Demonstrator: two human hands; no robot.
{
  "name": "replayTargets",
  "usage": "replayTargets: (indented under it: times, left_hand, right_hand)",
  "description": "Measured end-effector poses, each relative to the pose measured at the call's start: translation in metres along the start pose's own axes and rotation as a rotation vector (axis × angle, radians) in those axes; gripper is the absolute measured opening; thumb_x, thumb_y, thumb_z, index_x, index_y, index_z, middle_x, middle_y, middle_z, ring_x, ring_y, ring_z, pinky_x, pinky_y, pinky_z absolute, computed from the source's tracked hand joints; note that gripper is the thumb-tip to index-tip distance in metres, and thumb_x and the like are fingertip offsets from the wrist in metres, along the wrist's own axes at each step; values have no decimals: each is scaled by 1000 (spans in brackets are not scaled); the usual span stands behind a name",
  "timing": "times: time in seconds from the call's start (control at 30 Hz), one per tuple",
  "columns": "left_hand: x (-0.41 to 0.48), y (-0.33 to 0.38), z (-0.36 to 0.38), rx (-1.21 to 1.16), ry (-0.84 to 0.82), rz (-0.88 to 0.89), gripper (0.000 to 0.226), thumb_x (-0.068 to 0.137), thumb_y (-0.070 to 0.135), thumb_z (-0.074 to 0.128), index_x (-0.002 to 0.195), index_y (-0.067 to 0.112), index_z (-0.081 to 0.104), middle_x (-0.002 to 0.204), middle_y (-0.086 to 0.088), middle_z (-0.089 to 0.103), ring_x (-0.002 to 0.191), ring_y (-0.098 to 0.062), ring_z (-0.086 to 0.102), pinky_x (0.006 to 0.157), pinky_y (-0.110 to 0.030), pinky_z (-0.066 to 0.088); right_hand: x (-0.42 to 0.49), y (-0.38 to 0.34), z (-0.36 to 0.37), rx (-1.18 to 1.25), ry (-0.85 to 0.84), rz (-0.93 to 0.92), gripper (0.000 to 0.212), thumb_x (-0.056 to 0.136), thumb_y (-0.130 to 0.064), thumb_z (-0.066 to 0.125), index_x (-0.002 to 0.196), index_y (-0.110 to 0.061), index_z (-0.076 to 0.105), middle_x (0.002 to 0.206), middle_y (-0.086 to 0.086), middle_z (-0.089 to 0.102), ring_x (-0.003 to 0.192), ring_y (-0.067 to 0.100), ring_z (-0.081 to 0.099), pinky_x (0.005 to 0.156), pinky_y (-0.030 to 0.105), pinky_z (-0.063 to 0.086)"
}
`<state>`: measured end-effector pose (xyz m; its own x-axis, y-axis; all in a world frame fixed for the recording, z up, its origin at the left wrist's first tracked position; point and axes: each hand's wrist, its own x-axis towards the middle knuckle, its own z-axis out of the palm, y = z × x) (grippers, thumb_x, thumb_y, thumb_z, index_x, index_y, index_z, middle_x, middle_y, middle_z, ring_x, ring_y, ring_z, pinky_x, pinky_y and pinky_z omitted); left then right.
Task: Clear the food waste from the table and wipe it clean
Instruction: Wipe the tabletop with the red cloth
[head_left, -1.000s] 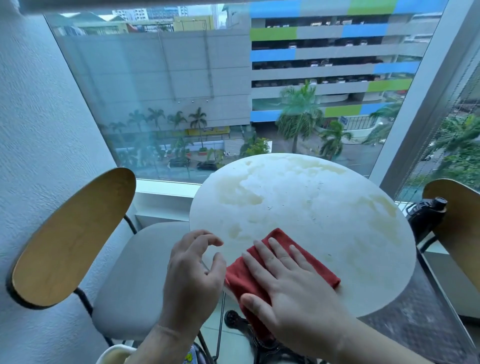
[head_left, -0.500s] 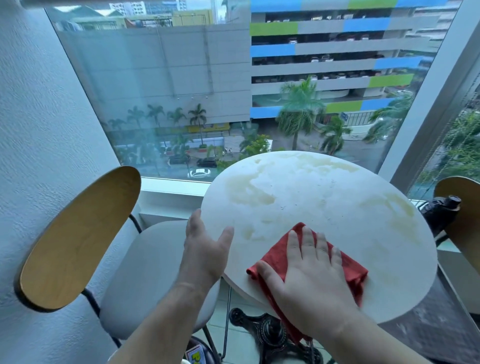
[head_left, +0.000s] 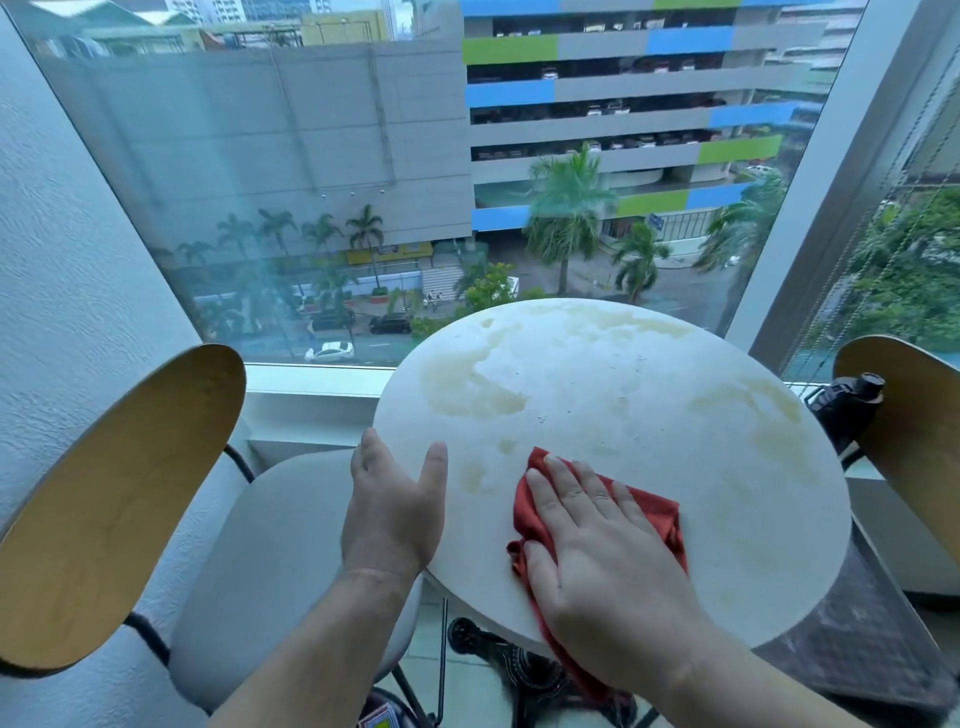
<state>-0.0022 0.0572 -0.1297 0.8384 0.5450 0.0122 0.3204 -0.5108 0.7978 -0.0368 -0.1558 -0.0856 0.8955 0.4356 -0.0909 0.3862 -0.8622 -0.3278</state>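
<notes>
While the right hand (head_left: 608, 561) presses the red cloth (head_left: 652, 512), the left hand (head_left: 389, 512) sits at the table (head_left: 649, 405) rim

So the red cloth is on the near left part of the round white table, its near end hanging off the edge; right hand lies flat on it, fingers (head_left: 571, 486) straight and a bit spread, pressing not gripping; left hand is just beside it at the rim, thumb straight on top, other fingers dropping past the edge out of sight, so can't tell if they grip; yellowish stains (head_left: 467, 389) across the top; grey chair (head_left: 270, 545) to the left, window (head_left: 311, 156) behind.
</notes>
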Motion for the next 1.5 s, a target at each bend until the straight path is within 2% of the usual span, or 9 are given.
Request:
replayTargets:
  times: [0.17,0.4,0.5,0.67,0.8,1.0,1.23,1.4,1.5]
  left_hand:
    - [-3,0,0,20,20,21,86,101,53,53,164,7,19,167,-15,28,150,-30,36,116,-39,35]
    - [-8,4,-3,47,14,14,86,102,49,53,166,8,12,170,-12,23,150,-30,37,115,-38,36]
    - [-8,4,-3,50,9,12,86,103,47,53,166,7,12,170,-13,22,151,-29,36,116,-38,36]
    - [-9,5,-4,51,13,14,83,103,46,52,166,7,13,170,-12,23,151,-29,35,115,-37,35]
    - [-9,5,-4,45,5,14,82,105,47,50,166,7,13,171,-11,22,153,-27,33,117,-36,34]
    - [-11,8,-6,23,5,4,77,106,39,47,167,8,11,172,-9,20,151,-26,35,114,-35,36]
    - [-13,8,-7,-3,7,-14,72,104,31,45,166,10,16,170,-8,25,147,-29,40,112,-36,38]
    - [-13,7,-7,-13,4,-15,69,104,29,43,166,11,17,169,-9,27,148,-28,38,113,-37,37]
    - [-13,7,-7,-25,5,-8,68,106,29,42,166,11,16,171,-9,25,151,-26,34,116,-35,34]
  right_hand:
    - [20,8,-5,-89,32,111,71,106,-56,16,167,-27,-5,174,-7,-13,160,12,-14,130,38,-8]
    - [77,11,-1,-102,51,83,71,106,-55,18,167,-22,3,175,0,-7,161,19,-9,130,43,-5]
    - [80,10,-2,-122,43,37,69,107,-51,20,167,-23,4,175,-2,-7,161,18,-8,130,43,-4]
    - [54,15,-6,-103,7,-75,67,105,-48,19,167,-28,4,174,-10,-7,160,7,-9,129,32,-7]
    - [41,28,-7,-105,17,-31,66,105,-47,19,167,-32,3,173,-15,-8,158,3,-10,129,30,-7]
    - [89,35,-12,-87,24,32,63,109,-45,21,167,-27,5,174,-10,-7,160,9,-7,130,35,-5]
    - [121,17,-7,-134,-1,-65,63,108,-43,20,167,-27,6,175,-8,-7,161,14,-7,130,38,-4]
    - [101,24,-9,-157,-31,-184,63,108,-40,24,167,-31,5,174,-11,-8,160,9,-9,127,31,-9]
    - [79,31,-10,-156,-41,-184,67,104,-48,17,167,-34,1,173,-14,-11,158,5,-14,127,29,-11]
